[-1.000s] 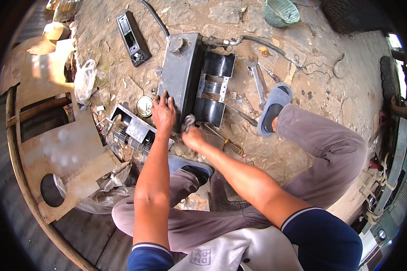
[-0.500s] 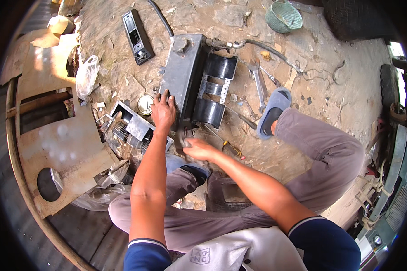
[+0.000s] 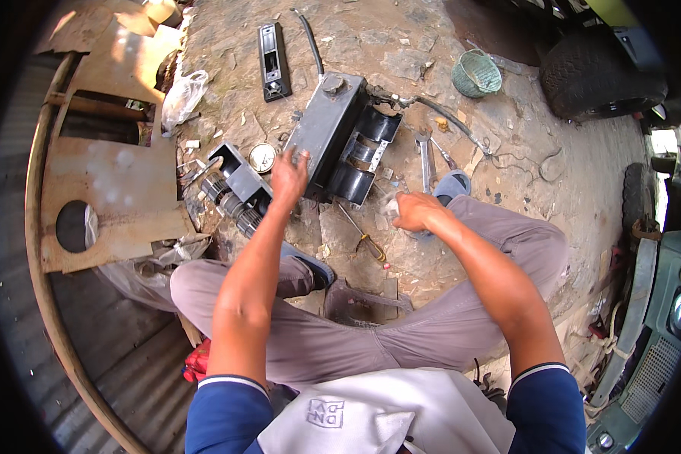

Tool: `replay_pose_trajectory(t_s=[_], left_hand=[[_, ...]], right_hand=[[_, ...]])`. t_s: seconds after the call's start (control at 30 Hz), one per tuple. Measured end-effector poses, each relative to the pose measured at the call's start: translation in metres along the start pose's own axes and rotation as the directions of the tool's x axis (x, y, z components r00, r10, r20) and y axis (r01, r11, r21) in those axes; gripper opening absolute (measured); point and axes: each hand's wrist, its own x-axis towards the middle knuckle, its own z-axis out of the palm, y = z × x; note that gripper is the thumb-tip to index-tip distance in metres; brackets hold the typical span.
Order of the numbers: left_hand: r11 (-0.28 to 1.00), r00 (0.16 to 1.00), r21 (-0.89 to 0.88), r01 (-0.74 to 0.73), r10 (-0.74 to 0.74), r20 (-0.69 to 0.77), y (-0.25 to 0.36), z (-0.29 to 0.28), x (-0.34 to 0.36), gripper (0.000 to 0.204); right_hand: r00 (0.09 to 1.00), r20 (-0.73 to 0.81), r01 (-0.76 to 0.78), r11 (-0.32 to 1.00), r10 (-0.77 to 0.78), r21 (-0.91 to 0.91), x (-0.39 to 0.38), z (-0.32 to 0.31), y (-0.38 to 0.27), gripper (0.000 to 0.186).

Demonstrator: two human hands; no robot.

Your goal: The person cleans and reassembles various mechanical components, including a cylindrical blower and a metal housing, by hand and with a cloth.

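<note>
A grey metal box-shaped housing (image 3: 321,125) with a round cap on top lies on the ground. My left hand (image 3: 289,181) rests on its near end, fingers stretched over the surface. Attached along the housing's right side are black curved covers (image 3: 353,185) with a metal bracket between them. To the right, my right hand (image 3: 420,210) is closed around a small crumpled whitish rag (image 3: 390,206), apart from the housing and in front of my slipper. Left of my left hand lie a round gauge (image 3: 262,157), an open grey metal case (image 3: 244,178) and a ridged cylindrical part (image 3: 231,206).
A yellow-handled screwdriver (image 3: 371,247) lies between my legs, and wrenches (image 3: 424,163) lie beyond my right hand. Farther off are a black oblong part (image 3: 274,62), a green basket (image 3: 477,73) and a tire (image 3: 601,83). A cut metal panel (image 3: 117,174) stands at left.
My right hand has moved away from the housing's near end to the right, carrying the rag. My left hand stays on the housing. The view has shifted.
</note>
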Motion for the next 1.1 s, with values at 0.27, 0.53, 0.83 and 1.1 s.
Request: replay_pose_trajectory(t_s=[0.27,0.53,0.83,1.1], left_hand=[[0.435,0.481,-0.369,0.821,-0.179,0.858,-0.005,0.081,-0.176,0.085],[0.926,0.769,0.004,0.378,-0.316,0.556,0.007,0.058,-0.182,0.079],[0.98,0.886,-0.108,0.166,-0.1,0.452,0.005,0.052,-0.19,0.041],[0.976,0.89,-0.214,0.047,0.056,0.453,0.038,0.03,-0.189,0.065]], right_hand=[[0.934,-0.118,0.353,0.921,-0.337,0.162,-0.002,0.067,0.004,0.049],[0.959,-0.275,0.152,0.948,-0.073,0.279,-0.031,0.08,0.025,0.059],[0.917,-0.337,0.399,0.473,-0.214,0.786,-0.077,0.086,0.035,0.035],[0.775,-0.625,0.502,0.511,0.092,0.697,-0.091,0.079,0.048,0.038]])
